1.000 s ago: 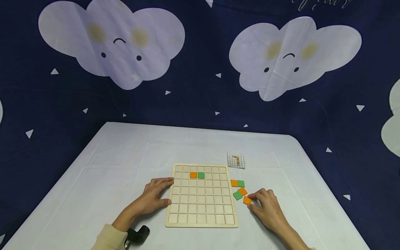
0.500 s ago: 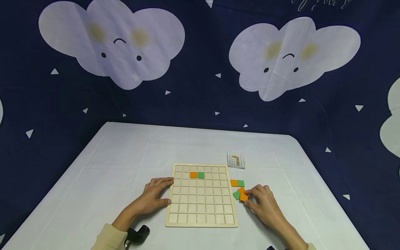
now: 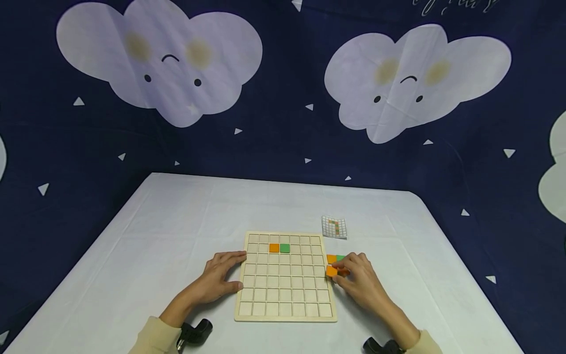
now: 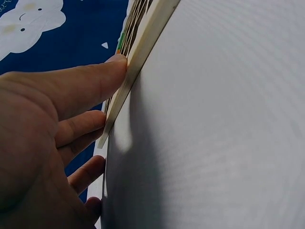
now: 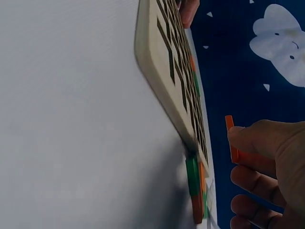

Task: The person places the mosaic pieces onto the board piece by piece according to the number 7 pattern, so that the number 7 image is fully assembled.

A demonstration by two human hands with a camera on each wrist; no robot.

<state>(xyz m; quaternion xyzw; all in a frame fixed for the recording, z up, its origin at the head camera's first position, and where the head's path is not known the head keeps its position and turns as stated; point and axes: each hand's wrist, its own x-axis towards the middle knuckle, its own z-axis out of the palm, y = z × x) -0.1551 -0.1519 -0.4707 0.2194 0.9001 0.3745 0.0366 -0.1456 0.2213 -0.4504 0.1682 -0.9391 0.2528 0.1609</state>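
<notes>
A pale wooden grid board (image 3: 285,295) lies on the white table, with an orange tile (image 3: 274,248) and a green tile (image 3: 285,248) in its second row from the far side. My left hand (image 3: 221,278) rests against the board's left edge, thumb and fingertips touching the rim (image 4: 125,90). Between thumb and fingers, my right hand (image 3: 362,282) pinches another orange tile (image 3: 331,271), held up near the board's right edge. Below that hand lie loose tiles; in the right wrist view a green tile (image 5: 192,176) and an orange one (image 5: 197,207) show.
Just right of the board sit an orange tile (image 3: 331,258) and a partly covered green tile (image 3: 340,257). A small printed grid card (image 3: 334,227) lies beyond them. Behind the table hangs a dark blue cloth (image 3: 283,147) with clouds.
My right hand has lifted the pinched orange tile from beside the loose tiles and carried it left and away from me, over them to the board's edge. The left hand stays put.
</notes>
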